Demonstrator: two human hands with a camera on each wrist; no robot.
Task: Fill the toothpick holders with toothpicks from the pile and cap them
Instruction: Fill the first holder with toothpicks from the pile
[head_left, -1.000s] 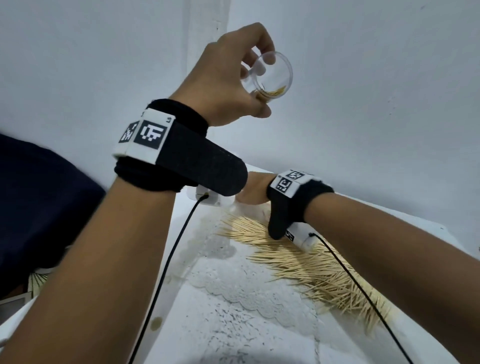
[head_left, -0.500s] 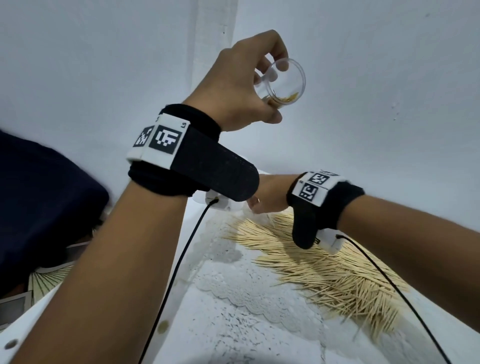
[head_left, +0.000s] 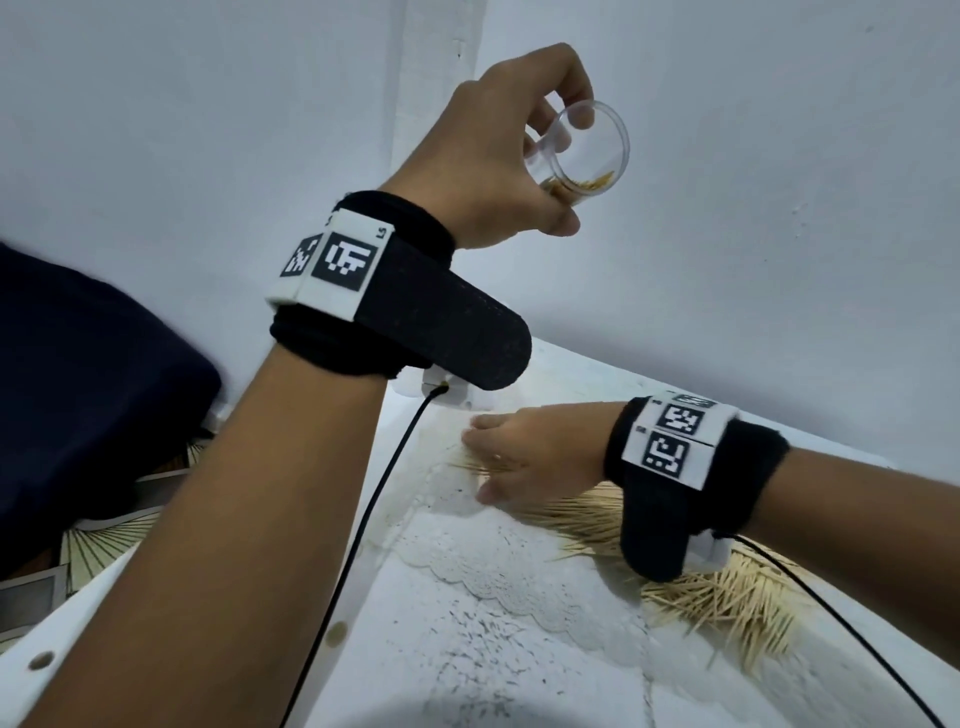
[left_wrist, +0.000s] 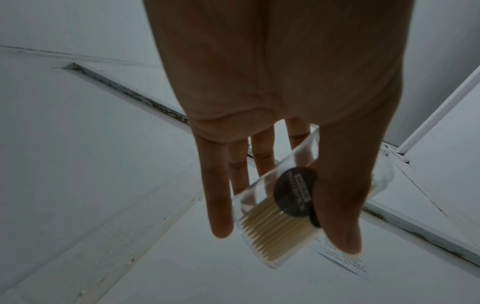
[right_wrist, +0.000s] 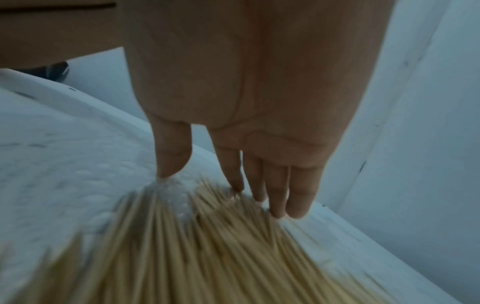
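The clear toothpick holder (head_left: 582, 150) sits in the upper middle of the head view, held aloft by the left hand (head_left: 498, 150), whose thumb and fingers curl round its wall. It is tipped with its open mouth toward the camera, probably so the few toothpicks lying along its lower side stay in while more are fetched; no cap is on it. Below, at centre right, the right hand (head_left: 524, 457) is down on the near end of the toothpick pile (head_left: 727, 597), spread across the white tabletop (head_left: 467, 649). Its fingers are straight and fanned, tips touching the sticks, with nothing gripped yet. Compared with half a second ago, the right hand has slid further left along the pile, while the holder remains raised.
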